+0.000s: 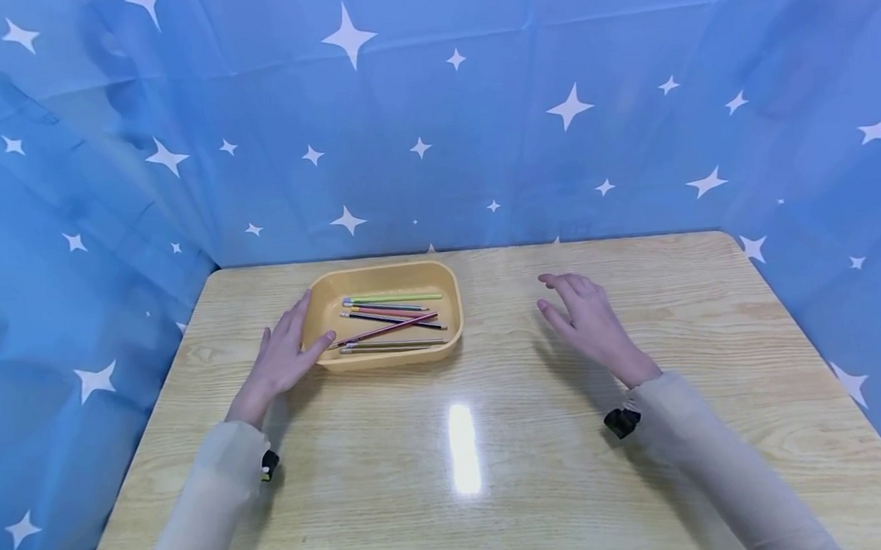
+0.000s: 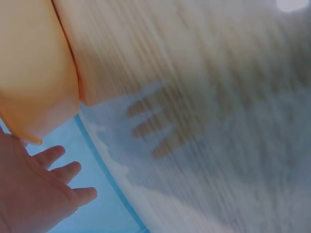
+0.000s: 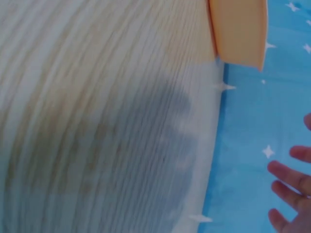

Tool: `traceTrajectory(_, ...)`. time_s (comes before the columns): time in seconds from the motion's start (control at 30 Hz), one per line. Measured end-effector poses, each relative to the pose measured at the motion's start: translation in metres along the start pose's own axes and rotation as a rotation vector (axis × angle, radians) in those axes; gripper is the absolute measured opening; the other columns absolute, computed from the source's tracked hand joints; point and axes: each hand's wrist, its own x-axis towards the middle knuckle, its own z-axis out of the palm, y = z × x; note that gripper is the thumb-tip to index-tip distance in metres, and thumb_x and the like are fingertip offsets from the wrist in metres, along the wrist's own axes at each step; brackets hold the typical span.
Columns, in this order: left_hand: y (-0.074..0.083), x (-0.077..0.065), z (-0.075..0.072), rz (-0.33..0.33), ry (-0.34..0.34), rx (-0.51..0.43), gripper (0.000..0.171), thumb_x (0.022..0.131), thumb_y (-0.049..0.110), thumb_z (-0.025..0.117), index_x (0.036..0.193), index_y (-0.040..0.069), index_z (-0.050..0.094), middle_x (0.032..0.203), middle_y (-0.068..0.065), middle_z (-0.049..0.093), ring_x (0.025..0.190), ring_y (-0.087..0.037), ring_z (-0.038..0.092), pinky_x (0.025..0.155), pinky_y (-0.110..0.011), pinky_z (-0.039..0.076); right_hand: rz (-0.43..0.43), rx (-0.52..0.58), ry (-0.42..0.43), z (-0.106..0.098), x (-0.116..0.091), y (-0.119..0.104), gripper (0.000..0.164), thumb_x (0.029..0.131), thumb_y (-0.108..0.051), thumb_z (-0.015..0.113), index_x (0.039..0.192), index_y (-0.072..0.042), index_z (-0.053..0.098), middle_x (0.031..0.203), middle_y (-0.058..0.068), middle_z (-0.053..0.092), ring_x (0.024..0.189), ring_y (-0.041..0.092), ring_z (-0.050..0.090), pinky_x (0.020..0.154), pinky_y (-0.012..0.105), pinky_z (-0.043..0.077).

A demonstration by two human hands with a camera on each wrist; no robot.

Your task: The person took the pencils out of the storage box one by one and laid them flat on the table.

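Left of centre on the table stands a shallow yellow-orange tray (image 1: 385, 361). Several pencils (image 1: 393, 313) lie inside it, one light green along the far side, others dark, pinkish and grey, some crossing. My left hand (image 1: 283, 354) is at the tray's left end, thumb by the front corner and fingers along the side. In the left wrist view its fingers are extended and spread beside the tray wall; whether they touch it I cannot tell. To the right of the tray, apart from it, my right hand (image 1: 588, 321) hovers over the table, fingers loosely extended and holding nothing.
The wood-grain table (image 1: 533, 469) carries a bright light reflection near its middle. A blue cloth with white stars (image 1: 477, 123) hangs behind the table and along its sides. Each wrist has a small black device (image 1: 623, 422) near the cuff.
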Motion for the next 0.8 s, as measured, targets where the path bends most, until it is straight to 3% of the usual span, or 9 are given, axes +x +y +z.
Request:
traceTrajectory(0.43,-0.001,0.0,0.0,-0.02,-0.043,-0.043,0.098,0.093,0.056,0.053,0.154,0.007,-0.007,0.158,-0.022,0.01,0.142,-0.043,0.013,0.109,-0.065,0.001,-0.038,0.081,-0.064,0.028,0.023,-0.037,0.04,0.1,-0.023,0.052,0.132,0.001,0.053,0.117,0.019,0.061,0.117,0.037,0.049,0.098,0.053,0.038)
traceTrajectory(0.8,0.001,0.002,-0.004,-0.001,-0.044,-0.01,0.105,0.089,0.059,0.058,0.154,0.002,-0.002,0.157,-0.023,0.012,0.142,-0.042,0.013,0.109,-0.065,0.001,-0.104,0.203,-0.113,0.055,0.048,-0.078,0.034,0.096,-0.018,0.058,0.127,-0.003,0.058,0.119,0.009,0.061,0.118,0.026,0.049,0.1,0.043,0.04)
